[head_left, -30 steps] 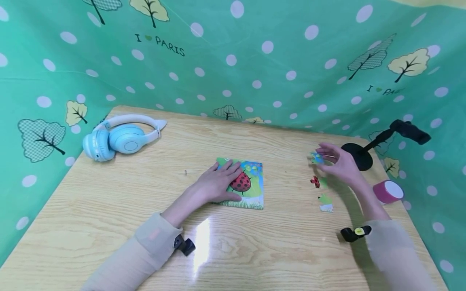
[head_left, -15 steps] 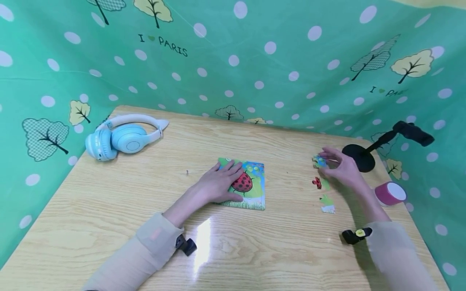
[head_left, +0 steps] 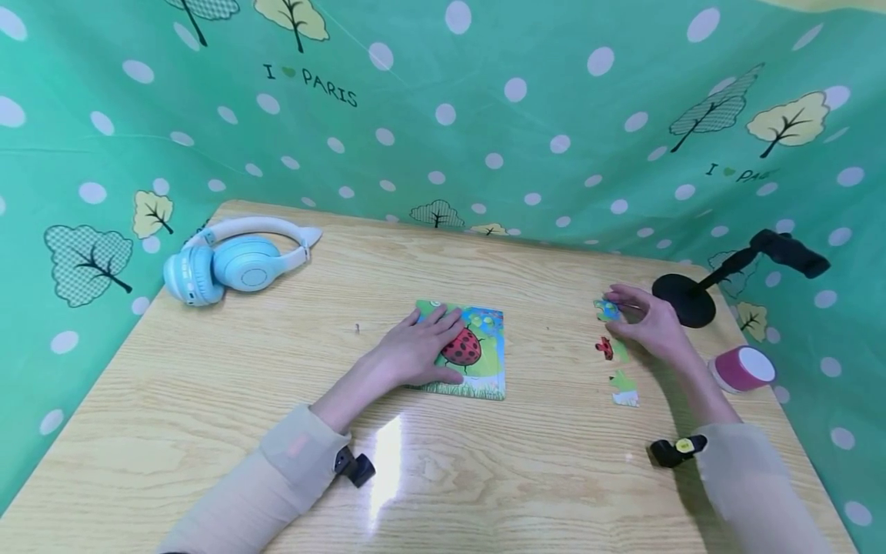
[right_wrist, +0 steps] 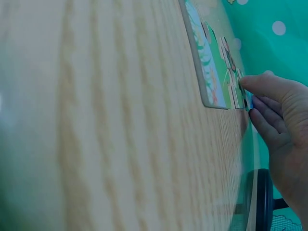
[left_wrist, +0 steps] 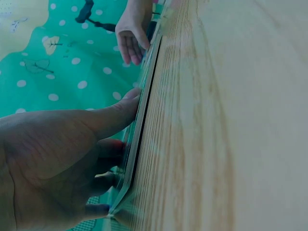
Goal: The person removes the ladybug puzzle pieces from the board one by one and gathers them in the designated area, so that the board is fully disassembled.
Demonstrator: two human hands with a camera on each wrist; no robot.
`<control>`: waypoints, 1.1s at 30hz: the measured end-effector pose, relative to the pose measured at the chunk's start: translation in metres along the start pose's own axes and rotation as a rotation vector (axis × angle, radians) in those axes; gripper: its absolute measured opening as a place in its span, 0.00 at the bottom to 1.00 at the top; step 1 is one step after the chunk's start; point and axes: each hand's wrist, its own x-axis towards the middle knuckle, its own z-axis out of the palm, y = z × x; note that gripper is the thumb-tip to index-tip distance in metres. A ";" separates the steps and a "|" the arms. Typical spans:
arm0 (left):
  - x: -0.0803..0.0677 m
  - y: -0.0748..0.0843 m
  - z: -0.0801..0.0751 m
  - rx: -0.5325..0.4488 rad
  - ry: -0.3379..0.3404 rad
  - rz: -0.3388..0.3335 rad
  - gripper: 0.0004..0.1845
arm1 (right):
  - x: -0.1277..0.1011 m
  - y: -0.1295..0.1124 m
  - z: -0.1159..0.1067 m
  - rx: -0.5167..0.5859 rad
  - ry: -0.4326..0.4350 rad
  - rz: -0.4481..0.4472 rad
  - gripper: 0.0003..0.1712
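A ladybug jigsaw puzzle board point(head_left: 490, 371) lies flat mid-table. My left hand point(head_left: 414, 352) rests on its left part with fingers spread, covering that side; in the left wrist view, the thumb and fingertips of the left hand point(left_wrist: 53, 154) lie along the board's edge point(left_wrist: 145, 108). To the right, my right hand point(head_left: 654, 323) pinches a blue and green puzzle piece point(head_left: 606, 310) between thumb and fingers, low over the table. Just nearer lie a red and green puzzle piece point(head_left: 604, 348) and a green and white one point(head_left: 625, 389).
Blue cat-ear headphones point(head_left: 245, 265) lie at the back left. Behind the right hand stands a black stand point(head_left: 681, 296) with a bent arm. A pink container with a white top point(head_left: 741, 369) sits near the right forearm. A green patterned cloth point(head_left: 443, 154) hangs behind the table.
The blue and green piece has shifted slightly toward the near side with the right hand, closer to the red piece. The left hand stays on the board.
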 end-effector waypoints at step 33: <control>0.001 0.000 -0.001 -0.014 0.035 -0.044 0.62 | 0.013 -0.082 0.026 0.372 0.181 -0.122 0.30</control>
